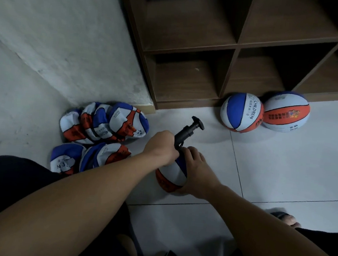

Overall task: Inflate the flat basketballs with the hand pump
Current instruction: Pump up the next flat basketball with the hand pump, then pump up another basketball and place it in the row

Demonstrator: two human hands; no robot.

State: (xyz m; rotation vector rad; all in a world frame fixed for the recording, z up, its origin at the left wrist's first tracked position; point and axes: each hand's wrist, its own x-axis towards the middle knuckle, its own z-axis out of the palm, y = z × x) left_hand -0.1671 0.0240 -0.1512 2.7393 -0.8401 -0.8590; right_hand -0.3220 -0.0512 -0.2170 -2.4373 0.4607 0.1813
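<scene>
Left hand curled tight round the lower barrel of the black hand pump, which tilts up and away, T-handle at the far end. Right hand cups the basketball on the tiled floor, fingertips pinching at the pump's base where it meets the ball. Ball sits directly beneath both hands. Left of the left hand, a heap of flat basketballs against the wall. Beyond the right hand, two round balls touching each other at the foot of the wooden shelf.
</scene>
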